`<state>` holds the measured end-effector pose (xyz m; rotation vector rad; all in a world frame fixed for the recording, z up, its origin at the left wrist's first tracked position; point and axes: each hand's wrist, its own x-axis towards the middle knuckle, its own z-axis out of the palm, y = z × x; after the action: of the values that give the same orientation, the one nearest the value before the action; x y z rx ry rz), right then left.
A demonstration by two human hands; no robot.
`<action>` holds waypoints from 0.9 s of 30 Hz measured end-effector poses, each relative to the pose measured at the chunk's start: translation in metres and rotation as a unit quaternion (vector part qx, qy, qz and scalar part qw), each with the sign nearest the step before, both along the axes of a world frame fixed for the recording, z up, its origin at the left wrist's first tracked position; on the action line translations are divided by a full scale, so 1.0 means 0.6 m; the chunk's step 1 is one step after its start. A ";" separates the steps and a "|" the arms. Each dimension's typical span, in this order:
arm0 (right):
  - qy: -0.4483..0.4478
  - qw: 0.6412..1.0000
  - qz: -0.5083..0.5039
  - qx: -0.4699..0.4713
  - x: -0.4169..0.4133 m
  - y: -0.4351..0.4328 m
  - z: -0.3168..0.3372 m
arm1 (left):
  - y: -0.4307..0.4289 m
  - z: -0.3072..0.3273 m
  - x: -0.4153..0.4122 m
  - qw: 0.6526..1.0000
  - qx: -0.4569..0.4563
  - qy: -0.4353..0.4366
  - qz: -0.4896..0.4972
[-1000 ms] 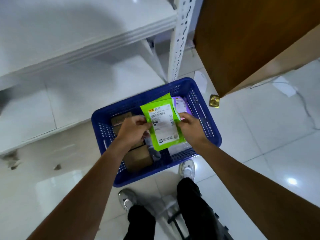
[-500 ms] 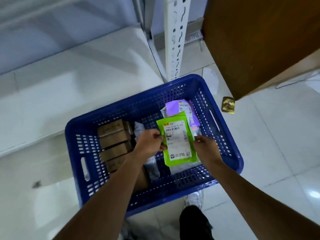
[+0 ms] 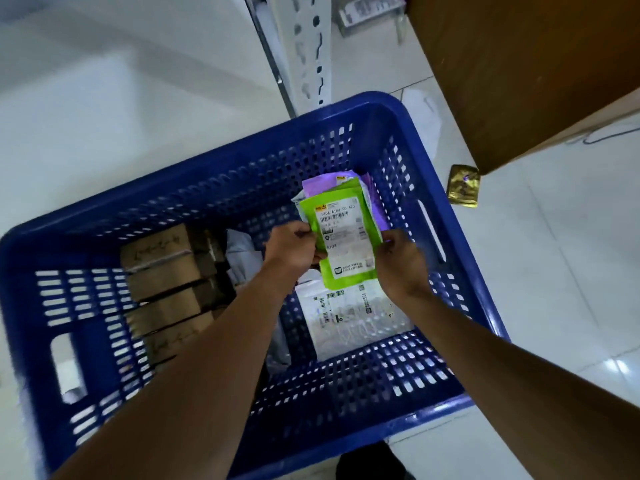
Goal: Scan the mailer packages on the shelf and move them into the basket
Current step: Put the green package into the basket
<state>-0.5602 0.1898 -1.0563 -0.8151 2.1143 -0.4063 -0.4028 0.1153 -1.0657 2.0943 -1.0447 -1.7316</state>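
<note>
Mailer: the green plastic mailer package (image 3: 341,244) is held inside the blue perforated plastic basket (image 3: 242,188), over a purple mailer (image 3: 318,183) and a clear barcoded mailer (image 3: 349,317).
Label: white and facing up. It reads "A104" under a barcode, and the finer print is too blurred to read.
Axis: the long side runs from the basket's far wall toward the person, with the barcode end farthest.
Left hand (image 3: 292,249): curled fingers pinch the mailer's left edge.
Right hand (image 3: 401,263): fingers pinch its right edge.
Hidden: the left forearm partly covers the brown cardboard boxes (image 3: 162,268).

Blue basket (image 3: 194,199) on white floor (image 3: 571,254)
</note>
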 end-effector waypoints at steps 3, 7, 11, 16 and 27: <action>0.026 0.999 0.029 -0.026 -0.007 -0.025 -0.029 | -0.026 -0.029 -0.017 1.000 0.002 0.012 0.019; 0.032 0.998 0.060 -0.015 -0.012 -0.053 -0.060 | -0.056 -0.063 -0.030 0.999 0.026 0.043 0.012; 0.033 0.991 0.127 0.030 -0.012 -0.061 -0.075 | -0.056 -0.084 -0.024 0.999 0.052 0.013 -0.006; 0.091 0.954 0.280 -0.053 -0.008 -0.060 -0.055 | -0.026 -0.034 -0.025 0.921 -0.183 -0.209 -0.272; 0.238 0.814 0.525 -0.070 -0.008 -0.086 -0.130 | -0.017 -0.131 -0.033 0.724 -0.258 -0.300 -0.565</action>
<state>-0.5651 0.1379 -1.1343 -2.1596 1.6789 0.2828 -0.4224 0.1051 -1.1441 1.6427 -3.0088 -0.6589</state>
